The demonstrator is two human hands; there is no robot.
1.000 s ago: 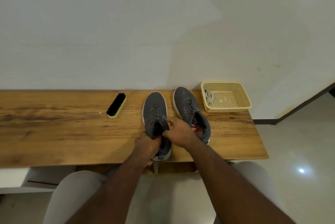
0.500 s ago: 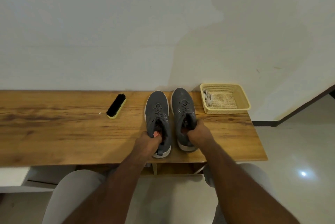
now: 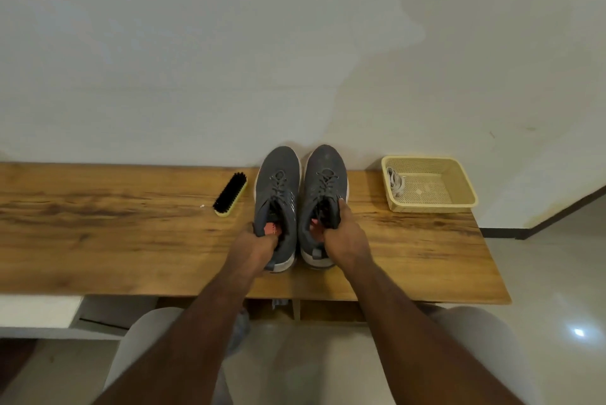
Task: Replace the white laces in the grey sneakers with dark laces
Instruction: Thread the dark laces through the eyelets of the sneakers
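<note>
Left sneaker [image 3: 277, 198]: a grey shoe with a white sole, set on the wooden table [image 3: 131, 240], toe pointed at the far wall. It is threaded with dark laces [image 3: 278, 182]. A pink patch is seen inside its opening.
Right sneaker [image 3: 324, 194]: a matching grey shoe, placed just beside the left one, side by side and parallel, also laced with dark laces.
Left hand [image 3: 254, 242]: curled round the near left rim of the left sneaker's opening, at the heel end; the shoe is gripped there.
Right hand [image 3: 344, 235]: closed round the right side of the right sneaker's collar, with the thumb laid along the outer edge and the fingers tucked inside the opening.
White laces [image 3: 395, 183]: bundled in the left end of the basket.
Basket [image 3: 459, 186]: a pale yellow mesh tray, placed at the far right of the table, apart from the sneakers.
Brush [image 3: 230, 194]: black bristles on a yellow back, laid at a slant just left of the left sneaker.
Table: a long wooden top set against a white wall [image 3: 229, 60]; the sneakers are placed right of its middle.
Legs [image 3: 157, 355]: light trousers are seen below the near table edge.
</note>
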